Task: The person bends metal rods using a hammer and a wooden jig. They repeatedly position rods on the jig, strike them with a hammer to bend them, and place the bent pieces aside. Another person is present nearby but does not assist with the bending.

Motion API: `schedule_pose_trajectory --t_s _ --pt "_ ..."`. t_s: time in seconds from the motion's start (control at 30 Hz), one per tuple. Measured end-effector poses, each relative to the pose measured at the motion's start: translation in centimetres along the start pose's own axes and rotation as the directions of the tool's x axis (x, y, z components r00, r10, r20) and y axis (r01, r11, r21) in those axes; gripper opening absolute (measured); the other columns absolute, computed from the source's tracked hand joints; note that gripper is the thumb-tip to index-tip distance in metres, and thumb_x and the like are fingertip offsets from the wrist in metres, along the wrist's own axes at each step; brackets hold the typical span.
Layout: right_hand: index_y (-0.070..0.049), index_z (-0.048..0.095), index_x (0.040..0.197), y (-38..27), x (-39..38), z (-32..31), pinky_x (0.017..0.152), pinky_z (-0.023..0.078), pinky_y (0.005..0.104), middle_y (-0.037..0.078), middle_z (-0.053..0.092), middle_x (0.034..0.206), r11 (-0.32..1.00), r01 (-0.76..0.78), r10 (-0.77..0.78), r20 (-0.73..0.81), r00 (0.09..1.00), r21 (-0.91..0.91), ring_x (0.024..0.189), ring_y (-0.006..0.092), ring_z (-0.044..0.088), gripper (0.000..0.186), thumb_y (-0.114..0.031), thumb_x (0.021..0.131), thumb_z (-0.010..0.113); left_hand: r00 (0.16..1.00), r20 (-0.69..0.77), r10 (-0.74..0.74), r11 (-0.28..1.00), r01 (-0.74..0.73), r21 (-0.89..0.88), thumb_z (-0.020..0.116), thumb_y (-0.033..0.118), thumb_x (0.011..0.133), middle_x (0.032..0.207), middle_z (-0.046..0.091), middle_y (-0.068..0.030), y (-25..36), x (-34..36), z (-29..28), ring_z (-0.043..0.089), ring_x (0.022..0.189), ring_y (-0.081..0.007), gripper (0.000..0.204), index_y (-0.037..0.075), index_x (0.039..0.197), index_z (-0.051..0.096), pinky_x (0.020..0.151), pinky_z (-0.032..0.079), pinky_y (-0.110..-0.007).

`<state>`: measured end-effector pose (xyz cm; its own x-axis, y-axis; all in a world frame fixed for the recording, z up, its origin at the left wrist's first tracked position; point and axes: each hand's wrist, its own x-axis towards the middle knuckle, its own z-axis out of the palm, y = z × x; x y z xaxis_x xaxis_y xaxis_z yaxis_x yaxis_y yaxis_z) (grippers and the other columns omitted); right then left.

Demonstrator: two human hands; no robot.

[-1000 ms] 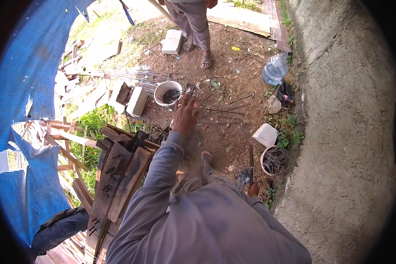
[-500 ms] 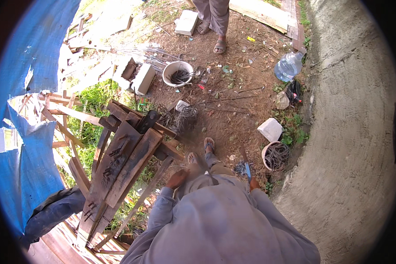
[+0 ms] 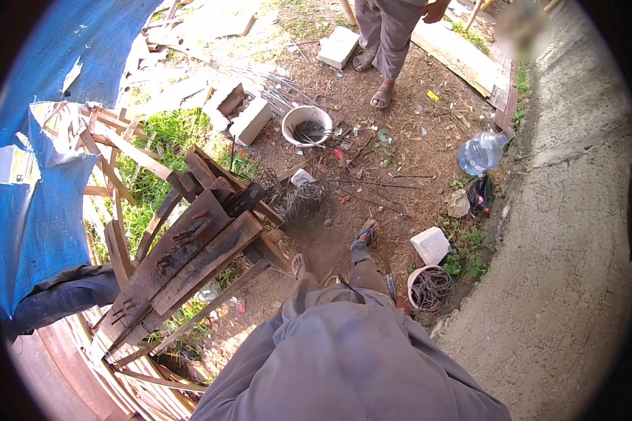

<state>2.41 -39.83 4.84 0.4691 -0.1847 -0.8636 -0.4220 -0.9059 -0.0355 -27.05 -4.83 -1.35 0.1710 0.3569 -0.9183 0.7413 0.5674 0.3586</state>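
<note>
At my right side, my right hand shows only in a small part beside my trousers. It is closed around a long, narrow tool with a bluish part near the hand and a brown, thin end pointing ahead. The tool's exact kind is hard to make out. A tub of wire stands just right of this hand. My left hand is hidden behind my grey clothing. To my left is a rough wooden workbench of dark, worn planks with several metal pegs or nails standing in it.
Tangled wire lies beyond the bench, near a white bucket and thin rods. Another person stands ahead. Right are a white block, a clear water jug and a concrete wall. A blue tarp hangs left.
My left hand has gone out of sight, and my right hand shows less than before. My feet have shifted in a step. The surroundings have swung in the picture, and the other person's hand now shows.
</note>
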Motion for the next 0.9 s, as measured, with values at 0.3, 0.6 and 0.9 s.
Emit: schedule_pose_trajectory --t_s 0.3,0.6,0.9 --pt "0.005 0.069 0.103 -2.8 15.3 -11.3 0.091 0.044 0.0467 0.025 0.069 0.098 0.984 0.173 -0.173 -0.013 0.985 -0.04 0.103 0.0382 0.064 0.087 -0.073 0.088 0.035 0.987 -0.123 0.104 0.965 -0.13 -0.23 0.048 0.052 0.097 0.127 0.063 -0.0148 12.5 5.7 11.5 0.06 0.111 -0.0247 0.059 0.002 0.127 0.061 0.1 0.043 -0.036" --pt "-0.005 0.071 0.107 -13.1 16.0 -22.3 0.086 0.049 0.0407 0.022 0.066 0.115 0.867 0.272 -0.203 0.203 0.958 -0.417 0.105 0.0332 0.063 0.072 -0.069 0.086 0.047 0.984 0.046 0.169 0.913 -0.139 -0.384 0.052 0.05 0.097 0.126 0.063 -0.0136 13.8 10.0 20.3 0.061 0.109 -0.0227 0.058 0.001 0.126 0.063 0.098 0.044 -0.035" --pt "-0.007 0.067 0.113 -31.4 17.5 -18.9 0.085 0.05 0.0436 0.023 0.065 0.116 0.334 0.567 -0.415 0.422 0.806 -0.753 0.102 0.0353 0.064 0.059 -0.058 0.089 0.048 0.944 0.105 0.313 0.878 -0.246 -0.412 0.054 0.07 0.085 0.145 0.05 -0.0066 24.5 3.5 16.5 0.055 0.119 -0.0326 0.078 0.028 0.149 0.04 0.104 0.042 -0.047"
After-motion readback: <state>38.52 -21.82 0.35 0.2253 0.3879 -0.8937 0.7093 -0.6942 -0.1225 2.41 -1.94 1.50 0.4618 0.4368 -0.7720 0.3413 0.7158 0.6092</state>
